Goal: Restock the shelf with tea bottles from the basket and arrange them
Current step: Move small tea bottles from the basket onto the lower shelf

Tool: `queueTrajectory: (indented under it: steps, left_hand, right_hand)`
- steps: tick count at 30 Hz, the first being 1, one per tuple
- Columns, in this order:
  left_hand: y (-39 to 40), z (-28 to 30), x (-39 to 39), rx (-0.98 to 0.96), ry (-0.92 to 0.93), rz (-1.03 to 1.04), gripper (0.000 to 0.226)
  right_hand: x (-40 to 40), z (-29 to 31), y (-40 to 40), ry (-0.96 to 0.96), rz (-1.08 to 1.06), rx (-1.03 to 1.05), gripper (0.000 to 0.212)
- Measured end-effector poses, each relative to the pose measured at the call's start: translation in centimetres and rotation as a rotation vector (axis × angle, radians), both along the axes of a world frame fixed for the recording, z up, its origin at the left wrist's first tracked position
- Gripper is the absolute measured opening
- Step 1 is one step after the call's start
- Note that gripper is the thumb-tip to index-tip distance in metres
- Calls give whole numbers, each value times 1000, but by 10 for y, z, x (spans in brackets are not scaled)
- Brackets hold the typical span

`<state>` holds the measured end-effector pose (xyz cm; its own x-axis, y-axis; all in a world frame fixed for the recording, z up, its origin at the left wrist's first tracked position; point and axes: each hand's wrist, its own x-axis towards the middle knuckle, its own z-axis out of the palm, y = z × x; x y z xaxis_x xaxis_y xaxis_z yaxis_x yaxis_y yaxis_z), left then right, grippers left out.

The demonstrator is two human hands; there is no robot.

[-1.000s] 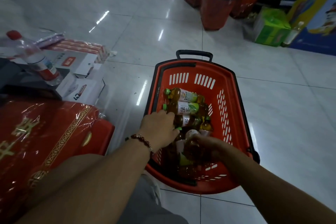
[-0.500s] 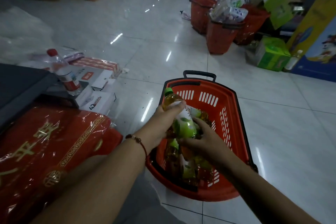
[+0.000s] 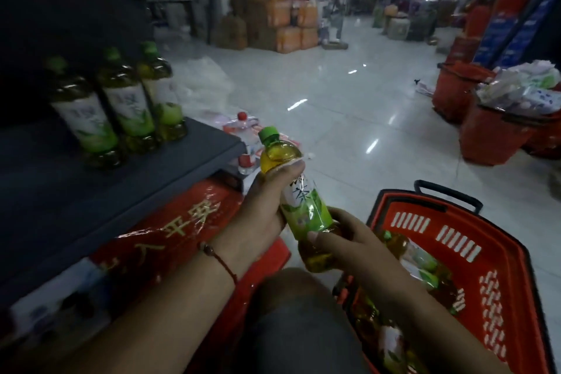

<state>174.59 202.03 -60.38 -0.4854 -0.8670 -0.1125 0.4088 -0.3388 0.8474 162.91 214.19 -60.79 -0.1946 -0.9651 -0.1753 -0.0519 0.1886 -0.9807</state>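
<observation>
The left hand (image 3: 261, 209) holds a green tea bottle (image 3: 299, 200) with its fingers curled round the top half, the thumb lying just under the bottle's shoulder; the right hand (image 3: 343, 240) holds the same bottle lower down, with its thumb on the green label and its fingers wrapped round the bottom; the bottle is up in the air, between the shelf and the basket, and it leans a little with its green cap (image 3: 268, 134) pointing up and to the left; a thin red string bracelet (image 3: 218, 258) sits on the left wrist.

The dark shelf (image 3: 106, 191) is on the left; three tea bottles (image 3: 118, 106) stand upright on it in a row, close together, nearer the back than the front edge and well in from the shelf's right corner.

The red basket (image 3: 473, 240) sits on the shiny tiled floor (image 3: 318, 106) at the lower right, with its black handle (image 3: 446, 191) at the far end; more tea bottles (image 3: 422, 267) lie on their sides inside it, under the right arm.

A red wrapped box with gold letters (image 3: 188, 222) sits below the shelf's front edge; a water bottle with a red cap (image 3: 243, 130) shows just past the shelf's right corner; more red baskets (image 3: 491, 130) full of goods stand by the far right edge of the floor.
</observation>
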Motion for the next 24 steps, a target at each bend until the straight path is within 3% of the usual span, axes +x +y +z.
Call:
queueTrajectory:
  steps: [6, 10, 15, 20, 24]
  left_hand:
    - [-10, 26, 114, -233, -322, 87, 66]
    - [-10, 23, 173, -198, -327, 275, 60]
    - [-8, 26, 224, -186, -343, 554, 54]
    - [-13, 30, 257, -232, -253, 766, 55]
    - [-23, 31, 277, -352, -284, 907, 53]
  right_hand:
    - [66, 18, -61, 68, 166, -154, 56]
    - [115, 20, -92, 186, 301, -252, 52]
    - [171, 14, -118, 312, 422, -387, 71]
    - [221, 12, -142, 251, 425, -490, 50]
    - [256, 10, -165, 300, 422, -604, 51]
